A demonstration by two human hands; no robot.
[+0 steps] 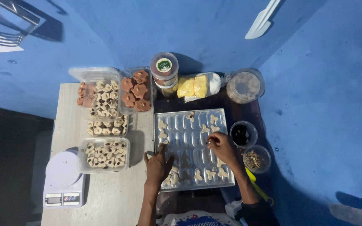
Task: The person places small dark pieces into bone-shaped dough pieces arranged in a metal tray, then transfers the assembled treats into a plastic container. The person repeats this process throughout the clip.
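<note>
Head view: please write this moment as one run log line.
left hand: flat on metal tray | right hand: touching tray, fingers pinched | pale dough shapes: on tray | dark bowl: beside right hand

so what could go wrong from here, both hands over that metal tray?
1. The left hand rests on the metal tray among the dough shapes; a shift could likely squash nearby ones.
2. The right hand works close to the small bowl of dark bits; the forearm might knock it.
3. The tray's near edge seems to reach the table edge; pressing there may tip it.
</note>
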